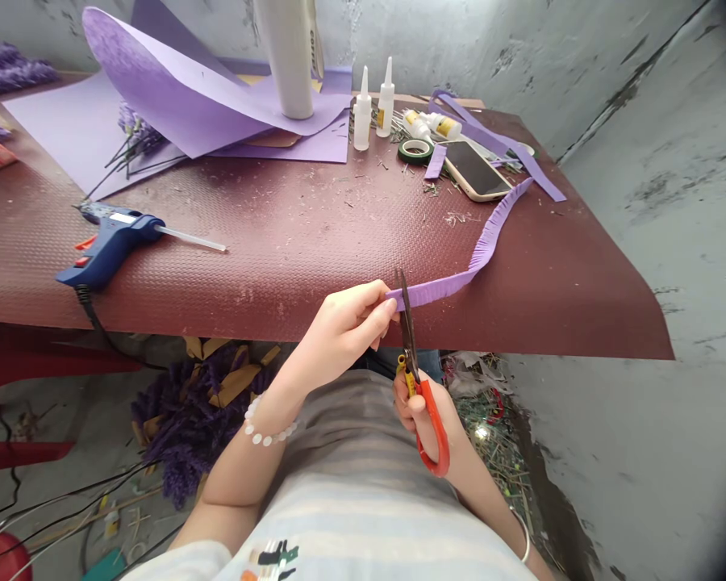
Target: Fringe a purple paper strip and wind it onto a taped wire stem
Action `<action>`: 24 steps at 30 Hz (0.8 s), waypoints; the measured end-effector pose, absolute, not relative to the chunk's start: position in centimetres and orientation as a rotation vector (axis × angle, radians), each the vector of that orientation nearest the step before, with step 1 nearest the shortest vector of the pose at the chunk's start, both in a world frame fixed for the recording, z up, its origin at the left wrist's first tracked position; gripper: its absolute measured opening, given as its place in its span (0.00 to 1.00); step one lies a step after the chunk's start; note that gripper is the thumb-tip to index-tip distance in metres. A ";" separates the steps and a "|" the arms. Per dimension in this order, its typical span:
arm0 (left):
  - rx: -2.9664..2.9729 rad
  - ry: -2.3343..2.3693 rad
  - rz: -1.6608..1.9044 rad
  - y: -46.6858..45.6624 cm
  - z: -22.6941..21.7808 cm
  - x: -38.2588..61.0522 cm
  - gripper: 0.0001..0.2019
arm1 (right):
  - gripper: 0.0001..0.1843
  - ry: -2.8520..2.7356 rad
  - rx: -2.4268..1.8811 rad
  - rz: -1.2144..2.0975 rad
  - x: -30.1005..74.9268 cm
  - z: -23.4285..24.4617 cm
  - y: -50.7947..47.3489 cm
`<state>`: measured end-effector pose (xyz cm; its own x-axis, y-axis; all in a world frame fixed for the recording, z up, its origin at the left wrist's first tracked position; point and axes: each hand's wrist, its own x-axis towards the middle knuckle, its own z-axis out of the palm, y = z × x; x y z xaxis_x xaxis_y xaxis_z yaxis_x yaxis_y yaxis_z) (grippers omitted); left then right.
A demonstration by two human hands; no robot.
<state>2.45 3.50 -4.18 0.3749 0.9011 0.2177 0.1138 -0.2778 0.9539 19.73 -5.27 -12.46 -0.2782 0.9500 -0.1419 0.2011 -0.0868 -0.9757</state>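
**Lilac paper strip (460, 278) held against the scissors (406, 339) at the maroon table's near edge**

The maroon table (315, 258) fills the upper frame, with a grey wall (653, 274) along its right side; beyond its middle lie large lilac paper sheets (175, 97), curled up around a white tube (284, 56); toward the table's far right corner stand two white glue bottles (362, 113), closed with pointed caps, and just beside them lie a green tape roll (415, 151) and a smartphone (472, 171); on the table's left sits a blue hot glue gun (112, 246) with a clear glue stick (190, 238) in it; below the table's near edge lies a heap of purple flower stems (199, 428).

The left hand (344, 323), just over that edge, is nearly closed, pinching the strip's near end between thumb and fingers; a white bead bracelet (269, 424) circles its wrist; the right hand (415, 403) is curled around the red handles, blades pointing up and away; the strip runs from the blades rightward across the table, curving away toward the smartphone, its fringe cut along one long edge.
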 end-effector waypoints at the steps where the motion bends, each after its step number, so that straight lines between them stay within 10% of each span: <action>1: 1.666 0.901 1.019 3.5 -4.2 2.4 0.12 | 0.37 -1.511 -1.277 1.421 19.8 -12.4 -5.2; 18: 1.690 0.986 1.127 3.5 -4.4 3.1 0.13 | 0.48 -1.746 -1.543 1.045 19.9 -10.9 -4.3; 24: 1.800 1.025 1.087 3.5 -4.3 3.1 0.14 | 0.28 -1.641 -1.472 1.187 19.7 -11.0 -4.6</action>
<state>3.13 3.51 -4.30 0.3090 0.9055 0.2909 0.2373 -0.3696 0.8984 19.70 -4.56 -10.96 -0.1805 0.9771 -0.1125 0.4127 -0.0286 -0.9104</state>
